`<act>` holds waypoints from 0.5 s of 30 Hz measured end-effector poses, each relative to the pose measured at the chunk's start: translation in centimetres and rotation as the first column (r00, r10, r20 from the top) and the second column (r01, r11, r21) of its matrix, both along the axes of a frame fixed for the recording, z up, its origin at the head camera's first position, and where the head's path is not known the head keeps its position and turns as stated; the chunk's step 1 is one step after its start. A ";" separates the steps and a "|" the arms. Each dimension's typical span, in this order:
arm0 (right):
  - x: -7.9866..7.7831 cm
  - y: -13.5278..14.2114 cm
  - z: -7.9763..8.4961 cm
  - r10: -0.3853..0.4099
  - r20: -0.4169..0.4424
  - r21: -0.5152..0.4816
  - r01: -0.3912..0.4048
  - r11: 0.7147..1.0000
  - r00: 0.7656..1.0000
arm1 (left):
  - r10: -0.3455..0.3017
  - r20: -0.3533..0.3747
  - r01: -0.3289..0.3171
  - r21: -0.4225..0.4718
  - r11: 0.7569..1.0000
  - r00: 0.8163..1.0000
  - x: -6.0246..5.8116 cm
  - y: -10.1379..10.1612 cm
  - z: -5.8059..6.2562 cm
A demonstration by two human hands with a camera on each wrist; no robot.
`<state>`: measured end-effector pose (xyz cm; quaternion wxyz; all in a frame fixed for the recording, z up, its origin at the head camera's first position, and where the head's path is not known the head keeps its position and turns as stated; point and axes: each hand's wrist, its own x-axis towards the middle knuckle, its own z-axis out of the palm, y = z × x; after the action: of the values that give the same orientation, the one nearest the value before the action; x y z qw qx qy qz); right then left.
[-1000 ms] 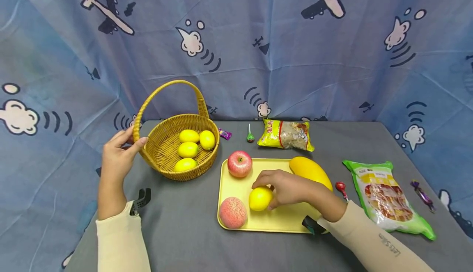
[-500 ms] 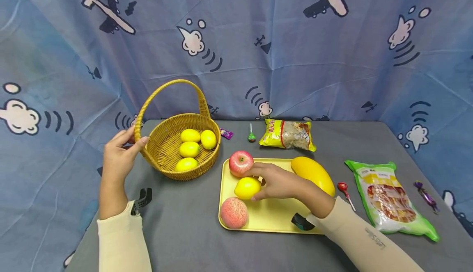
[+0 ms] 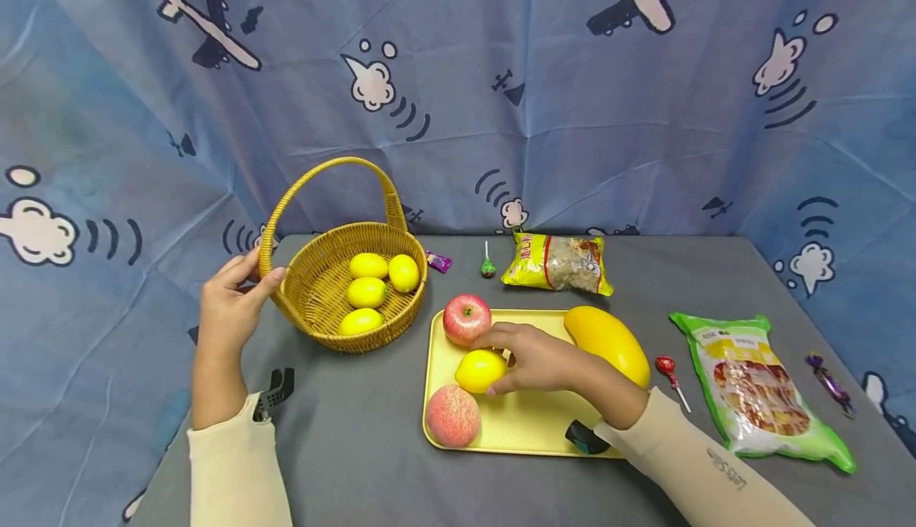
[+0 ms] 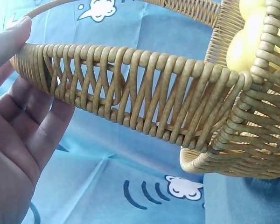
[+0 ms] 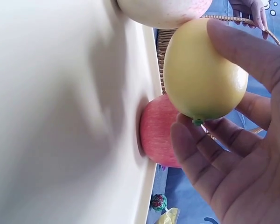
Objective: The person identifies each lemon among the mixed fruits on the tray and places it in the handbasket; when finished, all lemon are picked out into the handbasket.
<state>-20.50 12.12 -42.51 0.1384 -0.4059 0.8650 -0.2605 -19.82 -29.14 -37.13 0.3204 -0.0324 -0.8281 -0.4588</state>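
My left hand [image 3: 232, 296] pinches the side of the handle of a woven basket [image 3: 300, 280], thumb on one face and fingers behind. Several lemons [image 3: 366, 292] lie in the basket, which stands at the left of the table. Over the yellow tray [image 3: 529, 432], my right hand [image 3: 533, 356] holds a lemon [image 3: 479, 370] between thumb and fingers. The right wrist view shows this lemon [image 5: 200, 70] raised off the tray surface. It is between a red apple [image 3: 467, 319] and a peach [image 3: 453, 416], both on the tray. A mango [image 3: 608, 342] lies at the tray's right end.
Behind the tray lie a yellow snack bag [image 3: 558, 261], a green lollipop [image 3: 487, 266] and a purple candy [image 3: 438, 261]. To its right are a red lollipop [image 3: 667, 368], a green-edged bag [image 3: 758, 384] and another wrapped candy [image 3: 828, 384]. A printed curtain [image 3: 444, 98] hangs behind.
My right hand has carried the lemon leftward from the tray's middle to between the apple and the peach, then stayed nearly still. The left hand and basket have kept their place.
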 end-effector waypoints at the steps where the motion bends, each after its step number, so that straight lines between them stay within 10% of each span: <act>1: 0.0 0.0 -0.1 -0.001 -0.002 0.001 0.001 1.000 1.000 | -0.002 -0.001 0.002 0.001 1.000 1.000 0.1 0.0 0.0; 15: 0.0 0.0 0.0 -0.010 0.026 -0.016 0.010 1.000 1.000 | -0.008 0.007 0.008 0.007 1.000 1.000 0.1 0.0 0.1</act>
<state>-20.47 12.09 -42.50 0.1452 -0.3993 0.8630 -0.2733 -19.70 -29.13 -36.99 0.3157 -0.0330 -0.8275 -0.4630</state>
